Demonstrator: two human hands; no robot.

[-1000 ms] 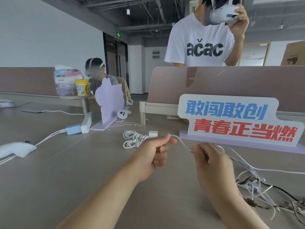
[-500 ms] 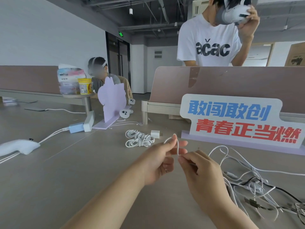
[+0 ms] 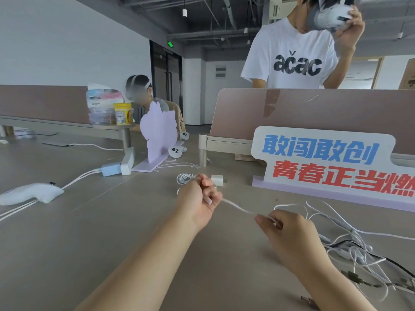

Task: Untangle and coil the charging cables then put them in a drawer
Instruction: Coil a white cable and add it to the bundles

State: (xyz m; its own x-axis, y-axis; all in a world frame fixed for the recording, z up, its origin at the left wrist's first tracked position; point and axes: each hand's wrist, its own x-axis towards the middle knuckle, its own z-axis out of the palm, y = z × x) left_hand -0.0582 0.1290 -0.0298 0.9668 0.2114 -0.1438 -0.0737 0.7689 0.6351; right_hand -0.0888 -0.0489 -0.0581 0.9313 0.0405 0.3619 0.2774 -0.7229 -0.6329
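While I am holding a white cable (image 3: 238, 207) up over the grey table (image 3: 89, 243), my left hand (image 3: 197, 198) is curling into a fist round one end of it, with the fingers folded in toward the palm. My right hand (image 3: 289, 236) is pinching the same cable between thumb and fingertips, lower and nearer to me. The cable is running in a shallow sag between the two hands, off the tabletop. Past my right hand it is trailing into a loose tangle of cables (image 3: 350, 248) that is lying on the table at the right, mostly white, with a black cable (image 3: 399, 265) running through it; where the held cable ends in there I cannot tell. Just behind my left hand a coiled white cable (image 3: 183, 178) is lying flat, with a white charger block (image 3: 217, 179) beside it. A sign with blue and red characters (image 3: 325, 162) is standing behind the tangle. Further left, a lilac cutout (image 3: 157, 131) is standing on its base, and a blue adapter (image 3: 111, 169) is sitting near it. A person in a white T-shirt (image 3: 292, 57) is standing behind the partition.
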